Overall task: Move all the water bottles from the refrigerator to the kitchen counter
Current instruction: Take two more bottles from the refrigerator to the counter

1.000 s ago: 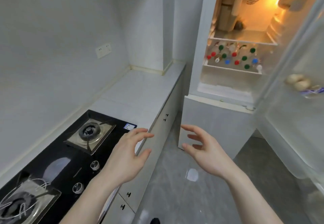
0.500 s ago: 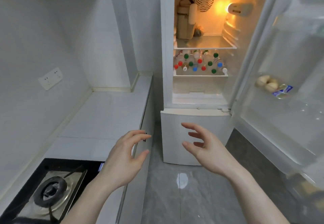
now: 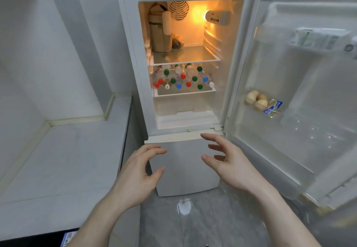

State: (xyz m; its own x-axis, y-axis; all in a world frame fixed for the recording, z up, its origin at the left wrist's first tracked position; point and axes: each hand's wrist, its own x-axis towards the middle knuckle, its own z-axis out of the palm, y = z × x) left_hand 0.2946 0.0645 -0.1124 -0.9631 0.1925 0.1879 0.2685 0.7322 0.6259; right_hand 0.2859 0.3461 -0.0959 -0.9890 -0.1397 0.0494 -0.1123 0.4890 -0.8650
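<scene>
Both hands hang empty before the open refrigerator (image 3: pixel 135 72), fingers loosely spread: the left hand (image 3: pixel 135 177) and right hand (image 3: pixel 231 167) face each other, gripping nothing. Well above and beyond both palms, the water bottles (image 3: pixel 181 78) lie stacked on the second shelf, caps outward in red, green and blue; their bodies are mostly hidden behind one another, so no count is possible. The kitchen counter (image 3: pixel 63 161) lies beside the left hand.
</scene>
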